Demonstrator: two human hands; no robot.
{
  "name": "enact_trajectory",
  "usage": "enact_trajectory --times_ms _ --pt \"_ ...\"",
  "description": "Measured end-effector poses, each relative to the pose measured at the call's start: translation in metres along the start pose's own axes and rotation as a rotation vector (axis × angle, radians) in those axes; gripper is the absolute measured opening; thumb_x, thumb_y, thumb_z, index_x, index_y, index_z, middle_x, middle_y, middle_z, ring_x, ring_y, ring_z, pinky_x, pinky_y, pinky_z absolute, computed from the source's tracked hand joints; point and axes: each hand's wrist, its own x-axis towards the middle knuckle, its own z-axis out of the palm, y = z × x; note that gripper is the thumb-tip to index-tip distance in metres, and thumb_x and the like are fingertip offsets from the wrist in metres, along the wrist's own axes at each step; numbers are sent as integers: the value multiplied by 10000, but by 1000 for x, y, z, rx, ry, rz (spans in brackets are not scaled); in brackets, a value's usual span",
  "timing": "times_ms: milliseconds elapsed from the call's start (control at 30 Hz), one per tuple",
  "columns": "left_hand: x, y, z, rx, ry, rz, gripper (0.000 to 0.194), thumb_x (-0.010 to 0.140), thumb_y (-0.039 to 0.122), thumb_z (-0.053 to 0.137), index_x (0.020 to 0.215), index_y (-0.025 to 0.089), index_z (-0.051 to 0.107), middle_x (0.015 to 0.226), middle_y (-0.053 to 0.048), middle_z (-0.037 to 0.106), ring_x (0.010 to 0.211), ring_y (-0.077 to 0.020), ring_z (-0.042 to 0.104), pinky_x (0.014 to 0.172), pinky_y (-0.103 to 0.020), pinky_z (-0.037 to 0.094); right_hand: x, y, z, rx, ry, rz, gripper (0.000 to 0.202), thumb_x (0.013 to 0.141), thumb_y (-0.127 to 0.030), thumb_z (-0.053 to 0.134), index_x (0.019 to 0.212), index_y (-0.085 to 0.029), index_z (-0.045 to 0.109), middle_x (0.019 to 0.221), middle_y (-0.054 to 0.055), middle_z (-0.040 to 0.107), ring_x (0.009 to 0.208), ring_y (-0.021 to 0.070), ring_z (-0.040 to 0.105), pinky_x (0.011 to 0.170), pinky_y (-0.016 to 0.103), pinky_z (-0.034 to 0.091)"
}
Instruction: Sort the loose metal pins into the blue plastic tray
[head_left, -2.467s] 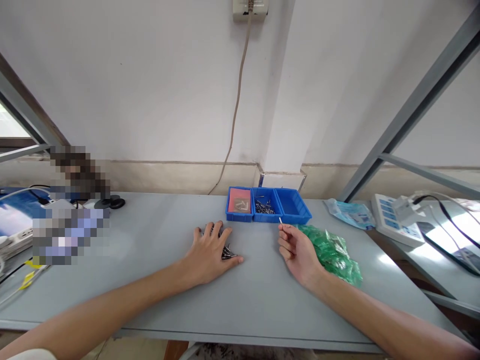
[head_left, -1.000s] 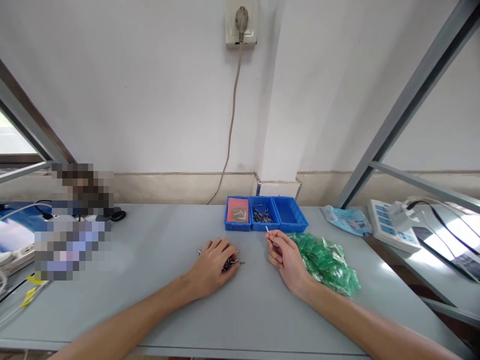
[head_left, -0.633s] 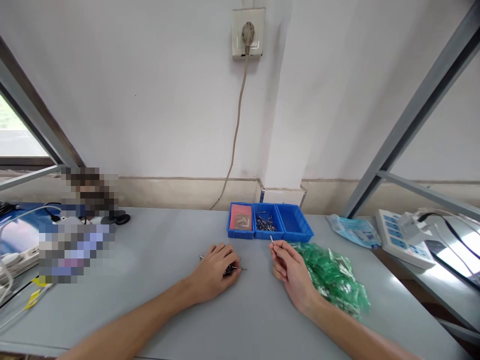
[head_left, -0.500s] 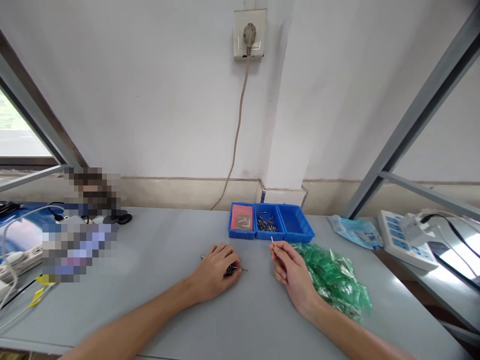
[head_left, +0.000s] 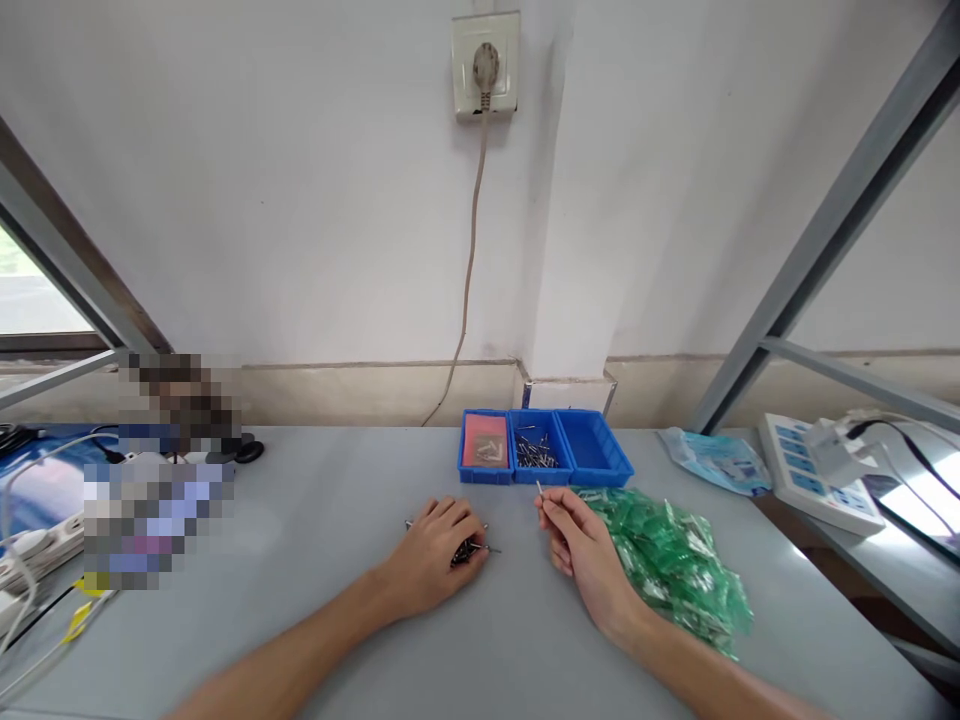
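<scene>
My left hand (head_left: 433,556) lies cupped on the grey table, its fingers curled over a small heap of blind rivets (head_left: 463,552). Thin shanks poke out on both sides of it; most of the heap is hidden under the palm. To its right, my right hand (head_left: 577,545) pinches a single blind rivet (head_left: 538,488) upright between thumb and forefinger, just in front of the blue tray (head_left: 574,478). More loose rivets (head_left: 534,452) fill part of the tray's middle compartment. Its left compartment holds a pink card (head_left: 474,430) with a small clear bag (head_left: 490,449) on it.
Green plastic bags (head_left: 675,565) are heaped beside my right forearm. Behind them are a blue packet (head_left: 716,460) and a white power strip (head_left: 817,475). Cables (head_left: 45,675) and a blurred-out area lie at the left. A plugged-in cord (head_left: 472,250) runs down the wall.
The view has shifted slightly. My right hand has tilted the rivet a little to the left; my left hand stays over the heap.
</scene>
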Motion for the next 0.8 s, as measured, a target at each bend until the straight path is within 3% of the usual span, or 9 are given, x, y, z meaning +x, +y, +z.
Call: enact_trajectory --times_ms 267,467,667,800 --pt "0 2 -1 -12 -2 0 63 1029 270 585 998 215 591 1024 -27 638 944 -220 555 858 -364 400 2 -1 1 -42 -16 -29 316 943 -549 703 971 -235 673 806 -32 550 499 67 316 457 229 236" --pt "-2 1 1 7 0 8 67 1031 276 595 1001 216 599 1048 -25 651 972 -220 566 878 -372 401 8 -1 5 -102 16 -111 363 930 -589 714 967 -231 669 765 -45 476 509 78 337 449 224 246" --pt "-6 -2 1 10 4 33 76 1048 282 584 1012 217 597 1062 -30 647 981 -222 564 884 -377 403 13 2 2 -221 14 -221 344 981 -593 652 1037 -253 645 840 -28 553 506 86 410 420 222 342" --pt "-6 -3 0 -8 -6 62 67 1047 287 604 1030 223 603 1065 -31 638 1000 -229 552 895 -381 415 18 7 -3 -285 16 -263 359 981 -615 635 1049 -262 621 842 -12 594 553 130 530 413 234 407"
